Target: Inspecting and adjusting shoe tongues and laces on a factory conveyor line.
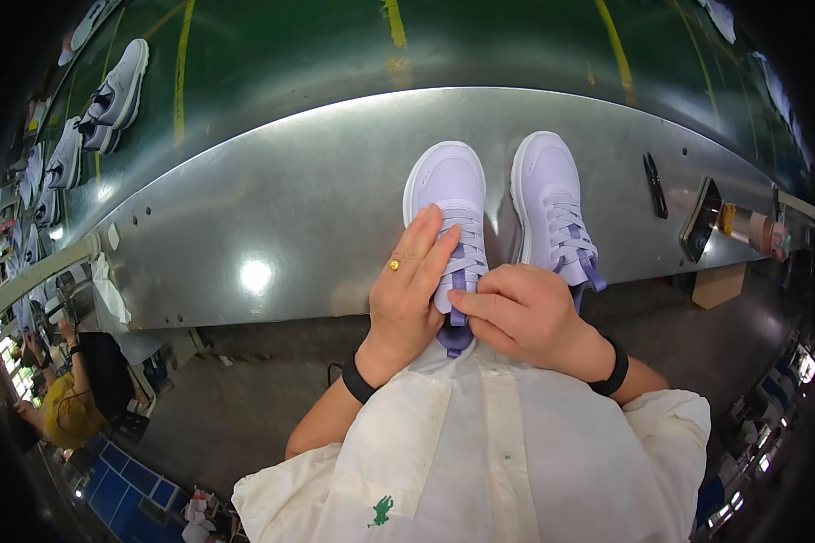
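Observation:
A lilac sneaker (445,176) with a white sole rests on the metal table, its toe pointing away from me and its heel near my shirt. My left hand (406,294) grips its left side, with the fingers stretched over the laces (465,246). At the top of the shoe's tongue, my right hand (532,312) is closed in a pinch. The fingertips press on the tongue near the last lace row, and the thumb is mostly hidden. Just to the right stands the matching sneaker (549,181), laced, with a darker purple pull loop (593,274); no hand is on it.
A dark pen-like tool (656,185), a phone (701,220) and a pinkish bottle (753,229) lie at the right of the table (281,199). Beyond its far edge runs a green belt (281,54) carrying more sneakers (118,86). Another person (74,407) sits at the far left.

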Action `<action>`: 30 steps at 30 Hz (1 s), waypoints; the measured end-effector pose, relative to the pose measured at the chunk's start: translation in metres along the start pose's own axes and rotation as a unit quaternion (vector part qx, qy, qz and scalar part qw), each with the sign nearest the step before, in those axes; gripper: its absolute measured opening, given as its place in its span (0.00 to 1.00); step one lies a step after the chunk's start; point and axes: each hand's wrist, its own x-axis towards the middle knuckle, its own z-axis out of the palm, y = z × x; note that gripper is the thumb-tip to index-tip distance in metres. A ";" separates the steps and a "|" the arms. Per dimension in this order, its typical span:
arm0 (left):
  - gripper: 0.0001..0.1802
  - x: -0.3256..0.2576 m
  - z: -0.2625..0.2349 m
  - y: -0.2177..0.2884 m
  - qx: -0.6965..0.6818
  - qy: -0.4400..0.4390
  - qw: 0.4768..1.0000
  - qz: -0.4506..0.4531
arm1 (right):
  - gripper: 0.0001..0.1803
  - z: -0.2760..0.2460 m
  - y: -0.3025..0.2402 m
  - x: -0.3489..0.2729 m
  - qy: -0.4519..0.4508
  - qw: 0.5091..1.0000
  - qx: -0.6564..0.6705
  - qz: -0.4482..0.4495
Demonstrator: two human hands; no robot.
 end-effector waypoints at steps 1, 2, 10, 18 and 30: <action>0.35 -0.002 0.001 0.001 -0.054 -0.004 0.996 -0.065 | 0.14 -0.006 0.000 -0.001 -0.017 1.000 -0.002 -0.002; 0.38 -0.004 0.001 0.003 -0.108 -0.008 0.986 -0.129 | 0.14 -0.013 -0.002 -0.002 -0.021 1.000 0.021 0.005; 0.43 -0.008 0.003 -0.001 -0.080 -0.077 0.981 -0.162 | 0.11 -0.076 0.009 -0.023 0.108 0.984 -0.044 0.138; 0.39 0.009 -0.006 0.002 -0.058 -0.102 0.982 -0.151 | 0.19 -0.083 0.037 -0.080 0.211 0.929 0.074 0.294; 0.39 0.061 -0.025 0.033 -0.045 -0.086 0.992 -0.075 | 0.18 -0.047 0.037 -0.092 0.112 0.861 0.328 0.372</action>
